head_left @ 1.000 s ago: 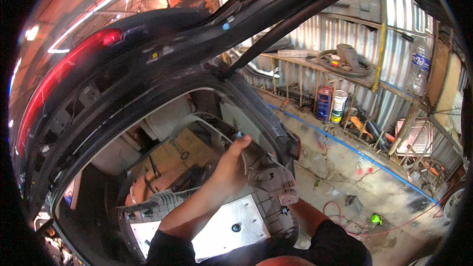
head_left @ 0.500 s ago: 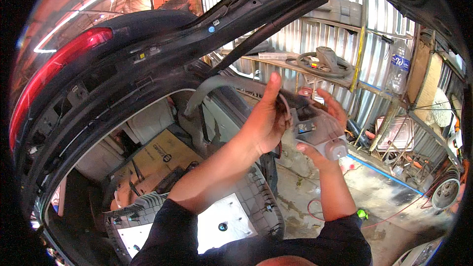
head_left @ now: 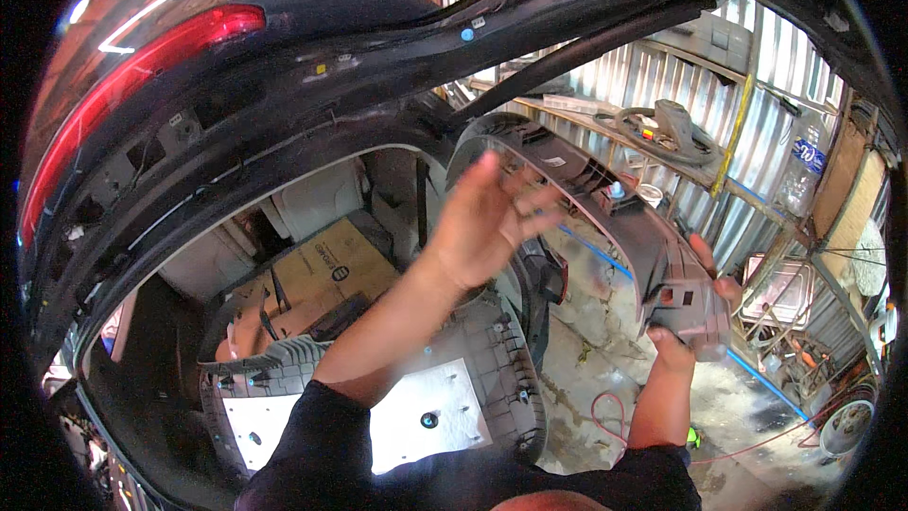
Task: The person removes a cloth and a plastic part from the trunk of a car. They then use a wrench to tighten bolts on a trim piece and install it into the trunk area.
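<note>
Head view. I am holding a long trim panel [head_left: 648, 237]. It is showing dark grey and is curving like a bow from a rounded upper end to a broader lower end. The broad end is carrying 2 small rectangular openings; 1 pale bluish clip [head_left: 617, 191] is sticking out about midway, and a small white mark [head_left: 552, 161] is showing nearer the rounded end. The panel is hanging in the air, slanting down to the right above the concrete floor [head_left: 582, 331], just right of the car's cargo opening [head_left: 364, 151].

My right hand [head_left: 673, 352] is gripping the broad end, the thumb lying on the near side and the fingers wrapping round the far edge. My left hand [head_left: 487, 227] is opening out, fingers spread and blurring, by the rounded end; I cannot tell whether it is touching. Beyond my left forearm, a cardboard sheet [head_left: 345, 251] is lying inside the car.

Against 0.5 s ago: the panel is now presenting its length, having been foreshortened; my right hand is sitting further right and lower, and my 2 hands are standing wider apart. The tailgate [head_left: 397, 61] is staying raised.
</note>
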Demonstrator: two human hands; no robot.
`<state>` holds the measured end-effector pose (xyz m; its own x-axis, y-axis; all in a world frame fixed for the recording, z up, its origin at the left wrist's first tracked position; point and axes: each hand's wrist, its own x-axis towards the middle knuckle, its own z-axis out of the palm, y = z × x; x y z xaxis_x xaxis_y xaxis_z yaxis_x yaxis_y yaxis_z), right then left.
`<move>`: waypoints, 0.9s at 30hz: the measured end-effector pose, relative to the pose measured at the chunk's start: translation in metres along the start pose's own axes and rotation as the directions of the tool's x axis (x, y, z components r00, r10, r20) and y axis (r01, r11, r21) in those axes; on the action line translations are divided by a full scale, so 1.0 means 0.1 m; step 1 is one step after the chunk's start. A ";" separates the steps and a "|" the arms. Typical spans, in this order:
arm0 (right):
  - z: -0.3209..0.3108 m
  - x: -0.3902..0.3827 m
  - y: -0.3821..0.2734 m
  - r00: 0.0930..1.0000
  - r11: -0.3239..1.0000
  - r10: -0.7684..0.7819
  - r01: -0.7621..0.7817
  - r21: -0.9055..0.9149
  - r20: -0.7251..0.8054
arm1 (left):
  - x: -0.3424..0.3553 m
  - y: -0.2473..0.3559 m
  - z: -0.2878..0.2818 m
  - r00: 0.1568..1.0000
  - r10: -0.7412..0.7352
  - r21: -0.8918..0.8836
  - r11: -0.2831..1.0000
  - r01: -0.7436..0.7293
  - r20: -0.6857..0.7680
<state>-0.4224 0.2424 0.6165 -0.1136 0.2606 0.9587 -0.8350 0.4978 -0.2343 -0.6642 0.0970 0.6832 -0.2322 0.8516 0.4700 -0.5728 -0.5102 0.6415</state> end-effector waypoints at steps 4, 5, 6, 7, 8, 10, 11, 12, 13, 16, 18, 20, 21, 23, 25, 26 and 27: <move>0.04 -0.15 -0.02 0.989 0.998 -0.060 0.058 0.016 0.138 | -0.10 0.26 -0.36 0.990 0.098 0.011 0.995 -0.098 -0.105; -0.02 -0.30 0.03 0.996 0.999 -0.042 0.043 -0.015 0.080 | -0.13 0.24 -0.36 0.989 0.108 0.035 0.994 -0.105 -0.105; 0.01 -0.29 0.03 0.994 0.999 -0.051 0.051 0.002 0.093 | -0.16 0.23 -0.35 0.986 0.122 0.066 0.991 -0.115 -0.109; 0.06 -0.24 0.01 0.993 0.998 -0.061 0.059 0.018 0.105 | -0.19 0.24 -0.32 0.985 0.113 0.082 0.991 -0.103 -0.128; 0.08 -0.18 0.01 0.994 0.998 -0.060 0.057 0.033 0.091 | -0.22 0.24 -0.28 0.986 0.122 0.112 0.988 -0.110 -0.111; 0.08 -0.03 -0.03 0.998 0.998 -0.054 0.052 0.040 0.042 | -0.21 0.25 -0.15 0.990 0.134 0.154 0.980 -0.125 -0.051; 0.06 0.07 -0.03 0.999 0.998 -0.045 0.045 0.043 0.003 | -0.18 0.25 -0.11 0.982 0.186 0.257 0.952 -0.169 -0.045; 0.10 0.12 0.03 0.999 0.997 -0.027 0.030 0.073 -0.043 | -0.22 0.30 -0.10 0.969 0.244 0.376 0.903 -0.208 -0.049; 0.09 0.21 0.03 0.996 0.997 -0.015 0.021 0.079 -0.086 | -0.18 0.31 -0.09 0.956 0.291 0.473 0.848 -0.241 -0.034; 0.13 0.51 0.00 0.995 0.992 -0.029 0.040 0.118 -0.095 | -0.01 0.48 -0.14 0.905 0.411 0.703 0.614 -0.360 0.105; 0.13 0.60 -0.01 0.998 0.992 -0.046 0.052 0.117 -0.050 | 0.04 0.58 -0.23 0.859 0.491 0.813 0.434 -0.388 0.148; 0.06 0.62 -0.05 0.999 0.993 -0.046 0.049 0.109 -0.024 | 0.09 0.66 -0.32 0.806 0.562 0.889 0.251 -0.382 0.187; 0.02 0.60 -0.07 0.999 0.993 -0.036 0.038 0.112 -0.018 | 0.06 0.69 -0.25 0.776 0.609 0.919 0.188 -0.345 0.167; 0.06 0.65 -0.08 0.999 0.994 -0.049 0.050 0.097 -0.009 | 0.06 0.78 -0.20 0.756 0.624 0.959 0.035 -0.281 0.199; 0.10 0.73 -0.08 0.998 0.993 -0.068 0.068 0.096 -0.001 | 0.07 0.82 -0.12 0.723 0.630 0.957 -0.236 -0.170 0.284; 0.14 0.78 -0.10 0.998 0.994 -0.059 0.060 0.086 -0.020 | 0.08 0.83 -0.05 0.703 0.617 0.904 -0.418 -0.088 0.354; 0.24 0.82 -0.05 0.998 0.993 -0.045 0.049 0.110 -0.042 | 0.01 0.90 -0.01 0.691 0.590 0.801 -0.598 0.027 0.417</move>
<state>-0.4401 0.2413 0.6998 -0.0532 0.2730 0.9606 -0.8935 0.4164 -0.1678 -0.7168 0.0516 0.7411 -0.1705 0.2371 0.9564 0.9659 0.2320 0.1147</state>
